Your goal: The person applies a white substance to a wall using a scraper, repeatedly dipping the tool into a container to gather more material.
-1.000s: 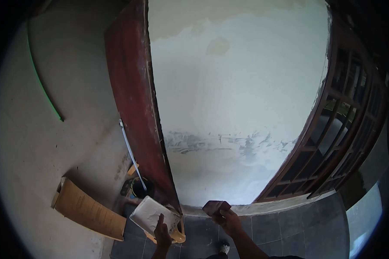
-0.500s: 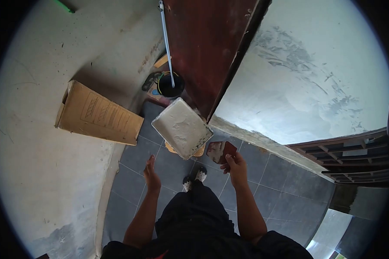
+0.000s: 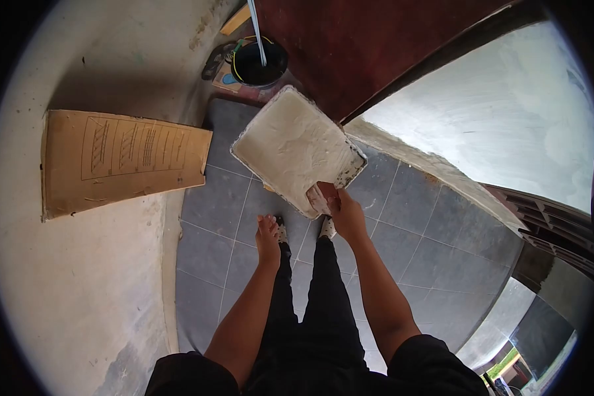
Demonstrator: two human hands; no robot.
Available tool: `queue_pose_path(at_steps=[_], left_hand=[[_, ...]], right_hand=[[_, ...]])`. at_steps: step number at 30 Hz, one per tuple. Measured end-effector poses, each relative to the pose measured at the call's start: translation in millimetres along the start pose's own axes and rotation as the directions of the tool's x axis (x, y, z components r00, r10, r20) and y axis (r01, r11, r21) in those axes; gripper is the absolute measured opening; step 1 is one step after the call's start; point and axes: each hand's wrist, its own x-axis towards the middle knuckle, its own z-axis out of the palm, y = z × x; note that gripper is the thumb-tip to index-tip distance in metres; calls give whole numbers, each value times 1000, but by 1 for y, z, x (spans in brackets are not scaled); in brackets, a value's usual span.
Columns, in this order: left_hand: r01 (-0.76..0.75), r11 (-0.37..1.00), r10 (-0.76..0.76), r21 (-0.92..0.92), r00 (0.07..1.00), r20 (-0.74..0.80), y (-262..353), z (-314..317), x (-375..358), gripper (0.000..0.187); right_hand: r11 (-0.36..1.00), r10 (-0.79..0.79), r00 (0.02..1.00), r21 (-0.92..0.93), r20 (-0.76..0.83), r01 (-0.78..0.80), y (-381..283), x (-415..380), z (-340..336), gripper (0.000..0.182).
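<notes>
My right hand (image 3: 347,212) grips a reddish-brown flat scraper (image 3: 321,197) with pale paste on its face. The scraper is over the near right edge of a white tray (image 3: 297,148) full of off-white paste; whether it touches the paste I cannot tell. Left of the tray's near corner, my left hand (image 3: 268,239) is held in the air with nothing in it, its fingers loosely extended. The tray sits above the tiled floor, on something yellowish that is mostly hidden.
A large cardboard box (image 3: 129,155) leans at the left wall. Behind the tray is a black bucket (image 3: 259,64) with a pole in it. A dark red door (image 3: 376,53) and a patchy white wall (image 3: 475,105) rise beyond. My feet stand just before the tray.
My right hand has brought the scraper from the right of the tray to over its near edge. The view has shifted, and the tray, bucket and box look larger.
</notes>
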Motion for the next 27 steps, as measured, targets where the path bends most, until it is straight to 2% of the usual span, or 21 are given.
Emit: queue_pose_path(at_steps=[5, 11, 14, 16, 19, 25, 27], left_hand=[[128, 990, -125, -66, 991, 45, -15, 13, 59, 92], [213, 950, -205, -228, 977, 55, -25, 20, 84, 88], [204, 938, -183, -279, 978, 99, -18, 24, 83, 89], [216, 935, -175, -280, 971, 164, -19, 24, 84, 96], [218, 931, -170, -294, 969, 179, -18, 27, 86, 96], [222, 925, -159, -307, 963, 218, -15, 29, 85, 96], [228, 925, -165, -304, 961, 220, -13, 29, 85, 97]], right_hand=[[993, 12, 999, -114, 33, -9, -3, 23, 49, 19], [980, 48, 996, -194, 74, -32, -4, 31, 71, 17], [977, 49, 996, -209, 79, -32, -4, 29, 75, 17], [977, 45, 996, -213, 82, -27, -6, 29, 77, 18], [972, 31, 993, -235, 113, -4, -11, 33, 72, 17], [984, 69, 958, -180, 279, -19, -5, 55, 61, 22], [984, 144, 904, -152, 404, -89, -3, 67, 56, 27]])
